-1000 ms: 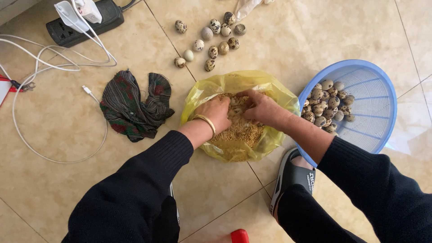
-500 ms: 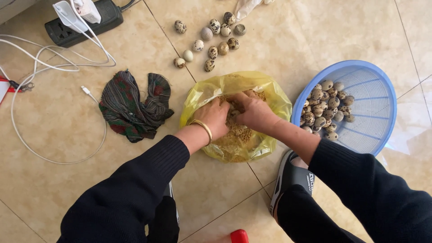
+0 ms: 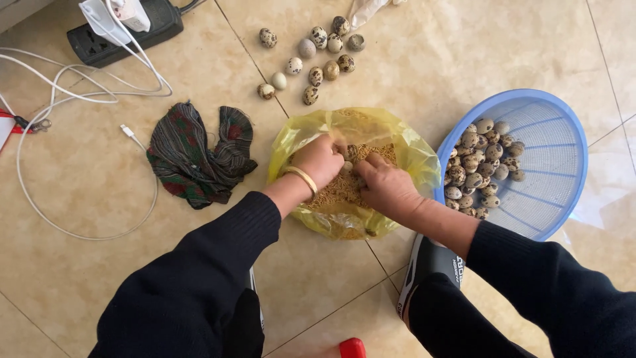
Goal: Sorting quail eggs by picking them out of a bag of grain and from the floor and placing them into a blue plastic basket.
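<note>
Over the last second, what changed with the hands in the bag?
Both hands drew together over the husk in the yellow bag: the left hand slid right, the right hand left and down. No grasp is visible. The blue basket, loose quail eggs and cloth stayed put.

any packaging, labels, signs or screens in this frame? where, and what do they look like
yellow plastic bag: centre of the floor, open and crumpled, translucent, holding tan husk-like filling; the left hand and right hand are both inside it.
clear plastic wrapper: top edge, crumpled, mostly cut off.
printed label on the dark shoe: bottom centre, small light lettering.
No signs or screens in view.
</note>
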